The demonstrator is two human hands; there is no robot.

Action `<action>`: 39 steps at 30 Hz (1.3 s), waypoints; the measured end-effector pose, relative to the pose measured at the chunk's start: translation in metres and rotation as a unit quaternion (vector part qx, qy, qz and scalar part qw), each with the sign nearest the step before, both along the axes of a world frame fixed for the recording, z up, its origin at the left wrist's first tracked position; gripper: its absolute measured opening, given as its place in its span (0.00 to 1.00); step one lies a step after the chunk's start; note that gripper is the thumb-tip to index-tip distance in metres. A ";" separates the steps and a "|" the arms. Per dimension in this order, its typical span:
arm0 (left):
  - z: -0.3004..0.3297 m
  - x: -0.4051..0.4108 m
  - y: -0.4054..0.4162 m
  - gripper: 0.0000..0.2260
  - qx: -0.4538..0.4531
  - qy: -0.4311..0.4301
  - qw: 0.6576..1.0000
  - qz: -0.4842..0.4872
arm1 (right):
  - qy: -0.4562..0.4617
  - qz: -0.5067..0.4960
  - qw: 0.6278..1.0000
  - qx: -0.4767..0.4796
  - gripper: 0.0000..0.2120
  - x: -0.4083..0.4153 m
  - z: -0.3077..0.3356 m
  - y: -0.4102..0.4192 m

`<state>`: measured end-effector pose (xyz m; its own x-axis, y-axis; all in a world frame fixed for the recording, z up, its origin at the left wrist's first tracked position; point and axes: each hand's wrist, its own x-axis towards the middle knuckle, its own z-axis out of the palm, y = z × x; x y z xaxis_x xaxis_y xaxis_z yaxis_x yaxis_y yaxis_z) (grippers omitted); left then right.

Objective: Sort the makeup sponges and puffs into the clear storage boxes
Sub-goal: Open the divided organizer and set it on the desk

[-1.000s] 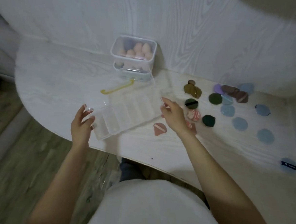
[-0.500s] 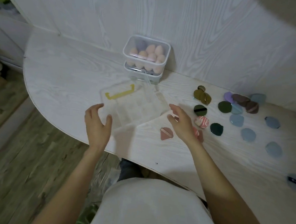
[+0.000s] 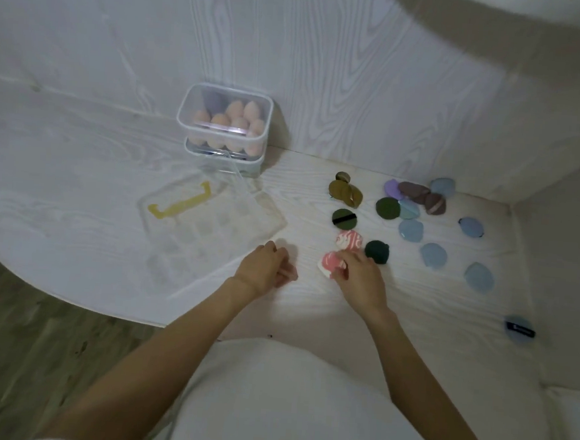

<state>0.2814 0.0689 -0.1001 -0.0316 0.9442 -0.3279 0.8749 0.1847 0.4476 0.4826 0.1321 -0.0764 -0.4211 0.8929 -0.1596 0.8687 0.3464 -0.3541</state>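
Right hand (image 3: 358, 276) pinches a pink marbled puff (image 3: 330, 262); left hand (image 3: 264, 269) curls over a pink puff (image 3: 288, 274) beside the flat compartment box (image 3: 209, 221). Risk: two simultaneous pickups could brush the neighbouring dark green puff (image 3: 376, 251) or slip mid-transfer.

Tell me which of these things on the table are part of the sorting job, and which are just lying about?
Part of the job:
- pink marbled puff, held by the right hand
- left hand
- flat clear divided box
- stacked clear boxes of peach sponges
- blue puffs
- dark green puffs
- olive puffs

Just there:
- white wood-grain table
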 end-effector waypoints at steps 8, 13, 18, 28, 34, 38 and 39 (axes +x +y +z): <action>0.009 -0.001 -0.013 0.05 0.035 -0.024 0.999 0.026 | 0.010 0.001 1.000 0.010 0.13 -0.012 -0.002 0.000; 0.052 -0.017 -0.044 0.07 0.092 -0.149 0.981 0.086 | 0.140 -0.047 0.988 -0.035 0.07 -0.021 0.017 -0.017; 0.095 -0.067 -0.103 0.05 0.247 -0.090 0.934 0.243 | 0.268 -0.039 0.952 -0.145 0.13 -0.047 0.043 -0.042; 0.076 -0.169 -0.144 0.08 0.164 0.037 0.981 0.102 | 0.369 -0.034 0.908 -0.194 0.14 -0.139 0.059 -0.065; 0.052 -0.191 -0.127 0.08 0.111 0.074 0.987 -0.094 | 0.377 -0.049 0.898 -0.221 0.12 -0.179 0.059 -0.078; 0.054 -0.206 -0.130 0.15 0.079 0.077 0.977 -0.185 | 0.373 -0.051 0.898 -0.229 0.12 -0.192 0.059 -0.087; 0.054 -0.210 -0.131 0.16 0.073 0.081 0.972 -0.206 | 0.368 -0.049 0.899 -0.232 0.11 -0.196 0.058 -0.088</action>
<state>0.0716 -0.0625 -0.0464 0.3194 0.9236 -0.2118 0.9225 -0.2520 0.2925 0.2871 0.0438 -0.0184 -0.4877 0.8410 -0.2343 0.3585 -0.0518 -0.9321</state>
